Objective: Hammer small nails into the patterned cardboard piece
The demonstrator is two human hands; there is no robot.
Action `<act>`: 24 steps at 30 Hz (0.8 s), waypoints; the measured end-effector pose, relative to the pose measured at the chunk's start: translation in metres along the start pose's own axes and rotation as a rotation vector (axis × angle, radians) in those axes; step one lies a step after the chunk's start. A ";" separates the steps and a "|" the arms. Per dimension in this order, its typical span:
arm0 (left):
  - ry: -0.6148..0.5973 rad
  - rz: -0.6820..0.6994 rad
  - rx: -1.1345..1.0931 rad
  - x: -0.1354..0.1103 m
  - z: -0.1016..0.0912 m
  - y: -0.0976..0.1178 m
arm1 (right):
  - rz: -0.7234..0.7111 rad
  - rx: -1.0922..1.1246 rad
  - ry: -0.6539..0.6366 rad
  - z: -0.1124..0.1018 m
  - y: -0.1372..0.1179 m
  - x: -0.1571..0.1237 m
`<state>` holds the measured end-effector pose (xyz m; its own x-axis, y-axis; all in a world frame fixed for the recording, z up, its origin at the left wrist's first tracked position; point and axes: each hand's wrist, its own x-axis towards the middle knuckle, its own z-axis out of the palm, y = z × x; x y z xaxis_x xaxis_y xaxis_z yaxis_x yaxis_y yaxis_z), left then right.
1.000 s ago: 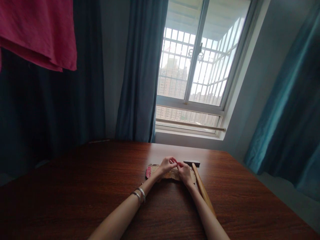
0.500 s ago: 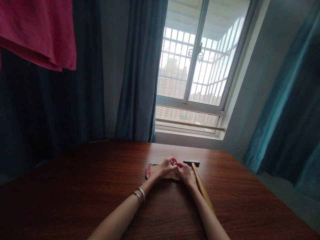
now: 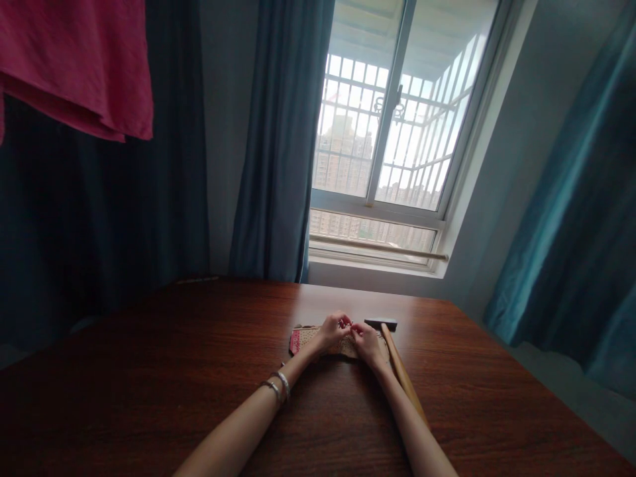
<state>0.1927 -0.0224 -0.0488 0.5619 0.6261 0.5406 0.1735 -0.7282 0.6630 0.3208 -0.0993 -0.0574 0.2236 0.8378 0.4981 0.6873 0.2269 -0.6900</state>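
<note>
My left hand [image 3: 334, 331] and my right hand [image 3: 366, 342] meet over the middle of the table, their fingertips pinched close together. Something small and dark red shows between them, too small to name. Beneath both hands lies a flat beige piece [image 3: 309, 339] with dark dots and a pink left end; it looks like an insole, though the hands cover much of it. Just right of my right hand lies a hammer, its dark head [image 3: 380, 324] at the far end and its wooden handle [image 3: 403, 379] running toward me, partly behind my right forearm.
The brown wooden table [image 3: 149, 397] spreads out on both sides. Behind it are a barred window [image 3: 382, 146] and a blue curtain [image 3: 278, 146]. A pink cloth [image 3: 79, 66] hangs at the upper left, and another blue curtain [image 3: 571, 218] hangs at the right.
Both hands stay in nearly the same place, with only a slight shift of the right hand's fingers. The hammer and the dotted piece have not moved.
</note>
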 end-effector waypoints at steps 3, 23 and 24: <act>-0.010 -0.015 -0.013 0.001 0.000 -0.001 | 0.002 -0.017 -0.007 -0.001 -0.002 -0.001; 0.000 -0.137 -0.052 -0.002 -0.003 0.009 | 0.340 -0.560 -0.037 -0.098 -0.017 -0.019; -0.004 -0.142 -0.053 -0.002 -0.003 0.009 | 0.379 -0.653 -0.070 -0.103 -0.016 -0.027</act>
<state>0.1906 -0.0297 -0.0426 0.5382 0.7206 0.4372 0.2084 -0.6164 0.7594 0.3752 -0.1765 -0.0060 0.4970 0.8341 0.2393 0.8464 -0.4051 -0.3458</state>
